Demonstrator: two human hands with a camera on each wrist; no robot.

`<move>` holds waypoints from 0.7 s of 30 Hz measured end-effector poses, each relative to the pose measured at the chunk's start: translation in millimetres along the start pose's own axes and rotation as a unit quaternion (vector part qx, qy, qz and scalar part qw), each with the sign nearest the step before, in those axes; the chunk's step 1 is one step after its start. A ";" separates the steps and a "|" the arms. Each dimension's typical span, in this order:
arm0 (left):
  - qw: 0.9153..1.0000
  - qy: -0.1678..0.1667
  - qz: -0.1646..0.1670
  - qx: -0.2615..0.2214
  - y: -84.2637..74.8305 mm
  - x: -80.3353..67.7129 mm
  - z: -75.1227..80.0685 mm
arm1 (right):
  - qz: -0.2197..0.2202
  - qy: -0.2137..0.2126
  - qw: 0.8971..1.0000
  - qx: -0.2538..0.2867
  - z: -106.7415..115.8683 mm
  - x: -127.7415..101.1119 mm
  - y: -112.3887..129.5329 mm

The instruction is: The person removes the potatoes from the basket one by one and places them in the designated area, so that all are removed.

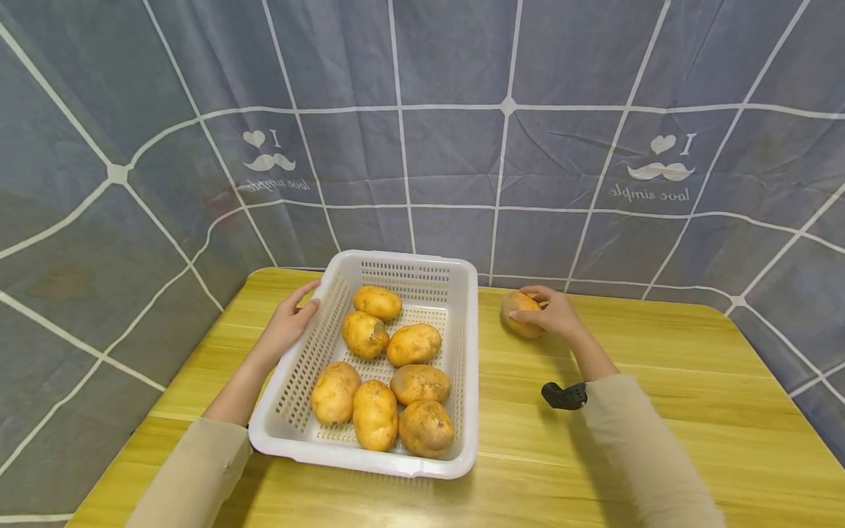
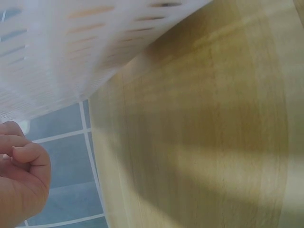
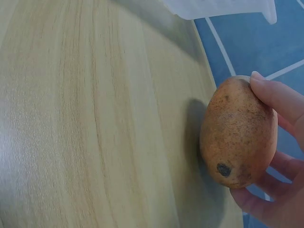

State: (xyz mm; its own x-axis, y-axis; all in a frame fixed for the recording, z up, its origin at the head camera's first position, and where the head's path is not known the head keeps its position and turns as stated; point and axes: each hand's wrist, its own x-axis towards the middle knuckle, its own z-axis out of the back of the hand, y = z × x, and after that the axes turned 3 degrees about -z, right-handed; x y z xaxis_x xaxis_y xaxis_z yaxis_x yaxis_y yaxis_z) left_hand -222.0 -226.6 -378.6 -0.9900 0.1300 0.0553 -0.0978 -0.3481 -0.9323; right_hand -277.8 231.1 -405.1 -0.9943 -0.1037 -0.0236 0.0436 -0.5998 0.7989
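Note:
A white plastic basket [image 1: 465, 367] with slotted walls holds several yellow-brown potatoes [image 1: 414, 345]. My left hand [image 1: 288, 323] grips the basket's left rim near the far corner; in the left wrist view the left hand [image 2: 23, 175] has curled fingers up against the rim. To the right of the basket, my right hand [image 1: 551, 312] holds one potato [image 1: 521, 314] between thumb and fingers. The right wrist view shows this potato [image 3: 237, 133] close up, with a dark spot near its lower end and a shadow on the table beside it.
Everything stands on a yellow wood-grain table [image 1: 667, 411]. A grey curtain [image 1: 449, 161] with white lines hangs behind its far edge and along the sides. A black strap-like device [image 1: 564, 396] sticks out at the right sleeve.

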 end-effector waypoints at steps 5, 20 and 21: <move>1.000 0.001 0.005 -0.005 -0.7 -0.7 -0.1 | -0.009 -0.008 1.000 0.010 -4.1 2.0 -3.0; 1.000 -0.002 0.004 -0.004 0.3 0.5 -0.8 | -0.036 -0.029 0.999 0.016 -12.5 10.7 3.0; 1.000 -0.001 0.003 -0.003 0.2 0.5 -0.7 | -0.036 -0.031 0.999 0.019 -12.9 11.2 3.3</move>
State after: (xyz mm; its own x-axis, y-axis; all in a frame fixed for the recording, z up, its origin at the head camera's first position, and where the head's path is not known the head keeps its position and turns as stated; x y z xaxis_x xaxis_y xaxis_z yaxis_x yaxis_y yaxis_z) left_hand -222.4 -225.9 -379.0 -0.9907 0.1259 0.0511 -0.0919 -0.3439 -0.9345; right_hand -287.6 217.7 -410.4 -0.9989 -0.0116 -0.0450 -0.0302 -0.5738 0.8184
